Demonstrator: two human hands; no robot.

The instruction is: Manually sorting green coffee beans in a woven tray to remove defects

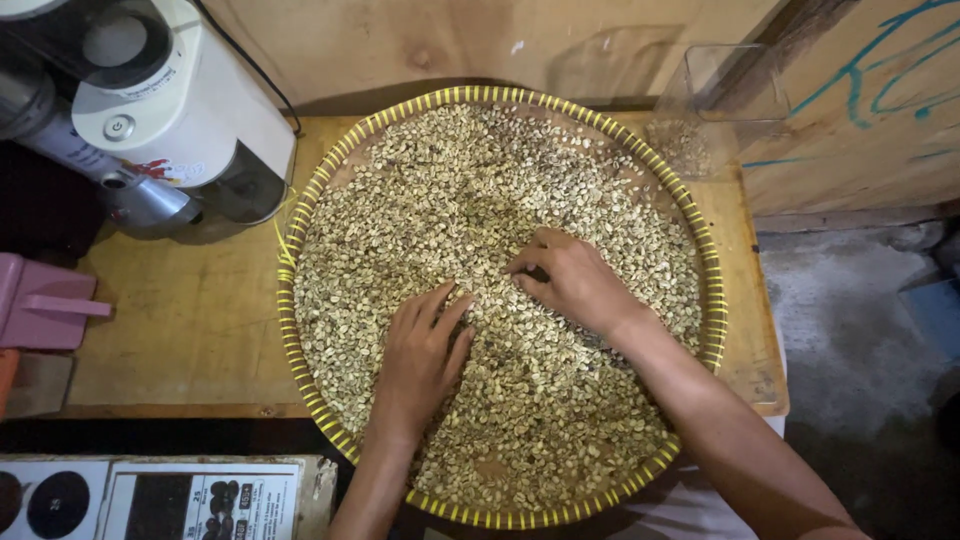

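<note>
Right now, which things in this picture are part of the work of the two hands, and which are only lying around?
In use:
- left hand, flat on the beans
- right hand, fingers curled in the beans
- pale green beans
- round woven tray with yellow rim

Lying about:
- white machine
- clear plastic container
- pink object
- wooden table
</note>
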